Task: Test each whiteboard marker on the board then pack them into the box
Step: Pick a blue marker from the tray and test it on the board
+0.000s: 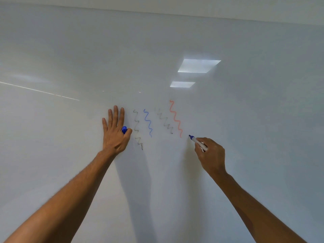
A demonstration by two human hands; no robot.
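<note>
A large whiteboard [175, 41] fills the view. Several wavy test lines are on it: a black one [137, 130], a blue one [148, 123], a faint grey one [165, 122] and a red one [175, 118]. My right hand [211, 156] grips a blue whiteboard marker [198, 142], uncapped, with its tip at the board just right of the red line's lower end. My left hand [114, 131] lies flat against the board left of the black line, three fingers straight, while forefinger and thumb pinch the blue marker cap [124, 130]. The box is out of view.
Two bright rectangles [199, 65] on the board are reflections of ceiling lights. A thin pale streak [40, 91] crosses the board at the left. The board's top edge runs along the top of the view.
</note>
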